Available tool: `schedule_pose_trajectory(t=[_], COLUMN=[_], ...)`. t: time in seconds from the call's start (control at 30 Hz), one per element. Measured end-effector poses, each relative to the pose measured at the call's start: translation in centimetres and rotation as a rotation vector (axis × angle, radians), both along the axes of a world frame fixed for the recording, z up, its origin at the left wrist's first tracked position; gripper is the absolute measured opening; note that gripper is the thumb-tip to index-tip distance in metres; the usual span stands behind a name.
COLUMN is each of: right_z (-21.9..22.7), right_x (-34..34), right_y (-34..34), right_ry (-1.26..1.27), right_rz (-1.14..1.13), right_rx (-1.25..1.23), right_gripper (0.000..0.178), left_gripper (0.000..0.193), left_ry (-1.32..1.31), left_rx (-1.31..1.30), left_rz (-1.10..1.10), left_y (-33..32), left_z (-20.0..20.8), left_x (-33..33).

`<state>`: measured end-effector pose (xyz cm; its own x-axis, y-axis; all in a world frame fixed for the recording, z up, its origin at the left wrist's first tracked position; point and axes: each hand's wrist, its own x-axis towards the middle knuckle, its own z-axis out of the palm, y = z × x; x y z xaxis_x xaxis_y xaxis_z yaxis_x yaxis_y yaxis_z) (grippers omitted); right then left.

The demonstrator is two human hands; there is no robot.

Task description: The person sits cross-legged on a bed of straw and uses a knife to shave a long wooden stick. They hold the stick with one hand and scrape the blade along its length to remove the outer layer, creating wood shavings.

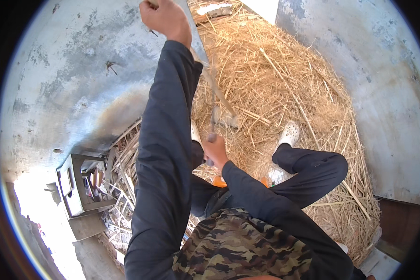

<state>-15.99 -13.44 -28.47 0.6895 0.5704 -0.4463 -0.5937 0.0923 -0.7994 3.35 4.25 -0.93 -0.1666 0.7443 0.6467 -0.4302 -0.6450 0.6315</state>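
Observation:
Raised at the upper left, my left hand [168, 21] is closed in a fist, with a bit of something pale at its top edge. A long thin stick [219, 93] slants from behind that wrist down to the straw and lines up with the fist. Lower, between my legs, my right hand [215, 150] is wrapped round the dark handle [212, 137] of a hand tool. A thin metal shank rises from the handle toward a greyish head or blade [226, 121] near the stick's lower end. The tool's exact kind is unclear.
Dry straw and stalks [266, 79] cover the ground. Worn grey walls stand on the left [70, 79] and right [359, 93]. A box-like frame [81, 184] with bits inside is at the lower left. My pale clogs [289, 134] rest on the straw; something orange [219, 181] lies beneath me.

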Motion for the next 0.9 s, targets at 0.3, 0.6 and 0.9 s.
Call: schedule_pose_trajectory(t=[0.3,0.6,0.9], right_z=[-2.6,11.8,6.1], right_x=[4.4,3.3,2.3], right_y=[-7.8,-4.9,-5.0], right_ry=[0.266,0.036,0.240], right_rz=[0.160,0.151,0.070], right_rx=[-0.196,0.241,0.095], right_gripper=[0.011,0.013,0.013], left_gripper=[0.054,0.050,0.053], left_ry=[0.015,-0.111,0.065], left_rx=[-0.201,-0.293,-0.190], left_rz=[-0.760,-1.574,-0.785], left_y=[1.6,0.4,-0.1], left_z=[-0.2,-1.1,0.3], left_x=[-1.6,-1.6,-2.1])
